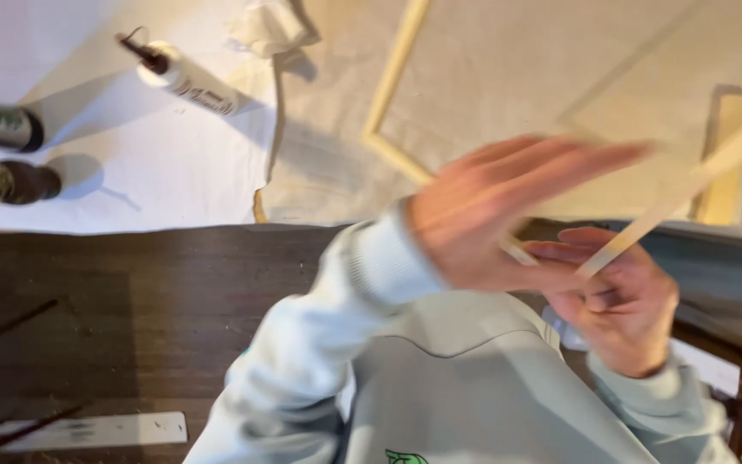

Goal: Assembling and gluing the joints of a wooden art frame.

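Note:
My right hand [624, 301] is closed around a thin pale wooden strip [706, 172] that slants up to the right edge. My left hand [500, 215] is motion-blurred just left of it and above it, fingers stretched out flat; it overlaps the strip's near end [519, 253], and I cannot tell if it touches it. Both sleeves are pale grey-green. Behind the hands, a frame of thin wooden strips [392, 82] lies on a beige cloth [508, 69].
A white glue bottle [189, 82] lies on white paper [148, 172]. Two dark bottles [10, 180] sit at the left edge. A crumpled tissue [272, 26], a wooden block [726, 163], a white flat strip [96, 430] and the dark wooden table [148, 301] are also in view.

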